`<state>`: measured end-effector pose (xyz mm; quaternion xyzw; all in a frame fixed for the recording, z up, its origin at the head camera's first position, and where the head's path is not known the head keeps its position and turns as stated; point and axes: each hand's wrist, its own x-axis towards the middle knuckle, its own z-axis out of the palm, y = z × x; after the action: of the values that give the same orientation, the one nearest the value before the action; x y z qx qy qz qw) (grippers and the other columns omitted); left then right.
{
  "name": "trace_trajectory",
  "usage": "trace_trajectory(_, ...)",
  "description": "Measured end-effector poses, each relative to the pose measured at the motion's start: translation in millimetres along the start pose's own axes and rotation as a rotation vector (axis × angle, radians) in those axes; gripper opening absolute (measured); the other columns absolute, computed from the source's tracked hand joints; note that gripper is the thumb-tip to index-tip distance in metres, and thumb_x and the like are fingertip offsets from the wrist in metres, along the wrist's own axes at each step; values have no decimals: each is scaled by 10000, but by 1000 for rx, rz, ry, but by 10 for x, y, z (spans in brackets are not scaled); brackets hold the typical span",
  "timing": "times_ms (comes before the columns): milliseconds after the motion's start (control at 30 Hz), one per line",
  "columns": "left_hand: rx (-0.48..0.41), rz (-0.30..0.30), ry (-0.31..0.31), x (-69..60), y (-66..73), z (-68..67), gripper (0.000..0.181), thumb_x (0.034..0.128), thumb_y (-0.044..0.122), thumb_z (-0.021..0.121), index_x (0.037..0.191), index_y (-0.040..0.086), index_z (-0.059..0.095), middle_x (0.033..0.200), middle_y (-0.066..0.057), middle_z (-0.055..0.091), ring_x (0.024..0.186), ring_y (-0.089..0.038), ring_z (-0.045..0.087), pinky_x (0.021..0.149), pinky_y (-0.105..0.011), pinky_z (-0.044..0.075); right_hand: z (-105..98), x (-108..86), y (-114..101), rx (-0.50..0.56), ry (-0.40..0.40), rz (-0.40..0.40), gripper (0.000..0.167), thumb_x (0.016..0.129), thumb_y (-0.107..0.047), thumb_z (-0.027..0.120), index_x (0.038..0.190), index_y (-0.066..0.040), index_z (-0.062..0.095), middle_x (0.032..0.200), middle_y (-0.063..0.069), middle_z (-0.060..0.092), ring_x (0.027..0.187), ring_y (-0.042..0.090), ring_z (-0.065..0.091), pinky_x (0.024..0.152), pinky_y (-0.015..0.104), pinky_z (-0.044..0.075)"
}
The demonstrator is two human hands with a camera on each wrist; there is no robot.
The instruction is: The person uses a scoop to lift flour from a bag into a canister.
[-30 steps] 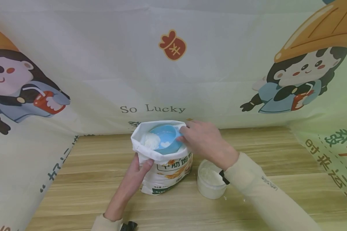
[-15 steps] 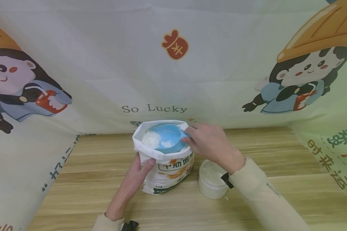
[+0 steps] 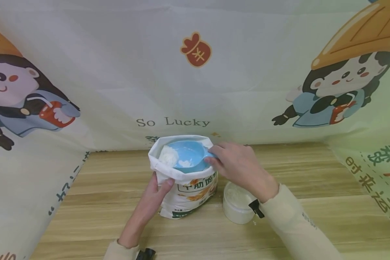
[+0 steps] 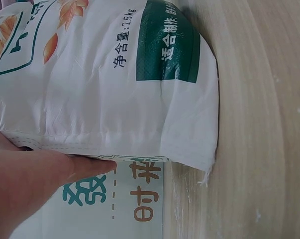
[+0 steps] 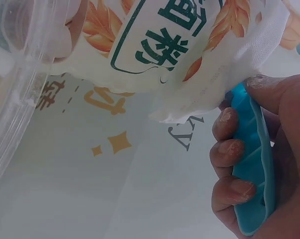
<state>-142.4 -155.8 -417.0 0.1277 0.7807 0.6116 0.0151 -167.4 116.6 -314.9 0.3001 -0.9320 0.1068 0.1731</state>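
A white flour bag [image 3: 190,198] with printed wheat and a folded-down rim stands upright on the table. My left hand [image 3: 151,198] holds the bag's left side, its thumb over the front below the rim. A blue scoop [image 3: 192,147] sits in the bag's mouth with a little flour [image 3: 169,156] in and beside its bowl. Behind the bowl, at the bag's right rim, my right hand [image 3: 237,164] grips the ribbed scoop handle [image 5: 251,164], fingers curled round it and dusted with flour. The scoop's underside and most of the bag's inside are hidden.
Just right of the bag stands a round clear tub [image 3: 238,213] with white powder in it, partly under the right wrist. Flour specks lie on the wooden table [image 3: 94,206]. A printed cloth [image 3: 143,72] hangs behind and along both sides.
My right hand has drawn slightly back to the right, and more of the scoop's handle and bowl now shows above the flour. The left hand and bag have stayed in place.
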Motion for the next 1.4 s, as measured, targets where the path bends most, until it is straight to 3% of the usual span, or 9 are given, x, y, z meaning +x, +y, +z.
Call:
trace_trajectory(333, 2, -10, 2, -1, -2, -1, 613, 1083, 291, 508, 1619, 153, 245, 1606, -167, 374, 1478, -377, 342, 1179, -662, 259, -43, -67, 51, 23, 35, 16, 269, 1010, -369, 683, 1081, -113, 725, 952, 3, 703, 806, 201, 656, 528, 339, 510)
trace_trajectory(533, -2, -17, 5, -4, 4, -5, 609, 1085, 282, 508, 1617, 149, 244, 1589, -170, 390, 1465, -365, 353, 1182, -648, 265, -73, -109, 76, 58, 70, 16, 278, 1006, -352, 690, 1112, -99, 735, 1058, 37, 750, 896, 225, 705, 631, 376, 583)
trace_trajectory(833, -3, -21, 1, -5, 8, -9, 590, 1085, 288, 506, 1606, 158, 261, 1557, -160, 419, 1450, -366, 375, 1168, -658, 284, -143, -151, 136, 52, 152, -1, 277, 991, -335, 706, 1109, -87, 737, 1037, 56, 763, 820, 221, 711, 601, 383, 577)
trace_trajectory(1167, -6, -15, 2, 1, 6, 0, 609, 1079, 298, 508, 1616, 172, 250, 1567, -163, 417, 1461, -383, 370, 1160, -670, 289, -336, -278, 200, 76, 155, 70, 219, 986, -300, 719, 1087, -108, 743, 1021, 45, 758, 823, 225, 700, 619, 408, 572)
trace_trajectory(1400, -4, 6, 6, 2, 0, 2, 606, 1078, 268, 506, 1615, 141, 255, 1570, -185, 414, 1456, -393, 374, 1163, -664, 289, -417, -400, 280, 65, 202, 67, 174, 970, -268, 742, 1064, -123, 742, 1003, 29, 754, 759, 195, 664, 567, 380, 535)
